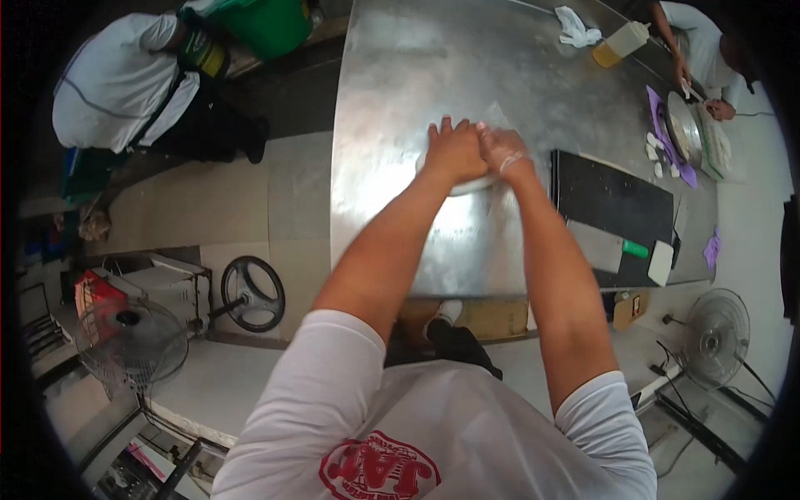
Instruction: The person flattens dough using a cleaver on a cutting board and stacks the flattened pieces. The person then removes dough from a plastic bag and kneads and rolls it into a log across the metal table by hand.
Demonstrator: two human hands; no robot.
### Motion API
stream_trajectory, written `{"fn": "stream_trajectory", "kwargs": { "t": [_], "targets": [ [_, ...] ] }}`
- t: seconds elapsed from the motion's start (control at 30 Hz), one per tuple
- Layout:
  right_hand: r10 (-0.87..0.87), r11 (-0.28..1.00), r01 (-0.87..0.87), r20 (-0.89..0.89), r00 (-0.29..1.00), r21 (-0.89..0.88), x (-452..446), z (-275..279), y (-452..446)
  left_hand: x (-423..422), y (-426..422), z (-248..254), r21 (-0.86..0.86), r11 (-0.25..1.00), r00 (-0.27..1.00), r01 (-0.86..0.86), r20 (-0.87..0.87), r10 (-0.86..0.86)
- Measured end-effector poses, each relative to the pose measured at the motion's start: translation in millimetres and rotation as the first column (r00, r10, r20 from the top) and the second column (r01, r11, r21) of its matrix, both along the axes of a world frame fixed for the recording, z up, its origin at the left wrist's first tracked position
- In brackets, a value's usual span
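My left hand [457,154], bare, presses down on a pale rounded thing [471,187] on the steel table, its fingers stretched out and apart. Only the near edge of that thing shows; it could be dough or a dish, I cannot tell which. Touching the left hand, my right hand [505,152] wears a clear plastic glove. Its fingers look curled in, and whatever they hold is hidden. Loose clear plastic sticks out beyond the right hand's knuckles.
The steel table [400,75] carries a black board [612,196], a cleaver with a green handle [635,248], a squeeze bottle [620,45] and a white cloth [575,27]. At right, a person [704,50] works by a round pan [684,127]. Another person [125,83] bends at left.
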State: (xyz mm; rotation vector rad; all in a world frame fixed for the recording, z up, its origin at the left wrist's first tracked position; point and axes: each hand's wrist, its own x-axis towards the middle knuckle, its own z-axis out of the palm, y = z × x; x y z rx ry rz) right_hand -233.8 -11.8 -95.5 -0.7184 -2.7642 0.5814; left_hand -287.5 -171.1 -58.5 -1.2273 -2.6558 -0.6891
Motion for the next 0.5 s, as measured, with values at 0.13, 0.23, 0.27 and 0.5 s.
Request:
{"fn": "stream_trajectory", "kwargs": {
  "t": [0.13,0.23,0.27,0.5],
  "targets": [
    [-0.052,0.602,0.259,0.287,0.957,-0.755,38,111,-21,-4,-46,74,-0.113,0.947,0.824,0.301,0.531,-0.199],
    [-0.05,0.623,0.098,0.086,0.995,-0.776,69,120,-40,21,-70,87,0.124,0.924,0.707,0.361,0.611,-0.357],
    [-0.118,0.567,0.13,0.076,0.99,-0.814,80,123,-59,33,-80,79,0.204,0.929,0.643,0.31,0.675,-0.363],
    [0.065,0.981,0.001,-0.335,0.94,0.193,90,18,-175,43,-138,8,-0.128,0.93,0.884,0.345,0.378,-0.276]
  ]
}}
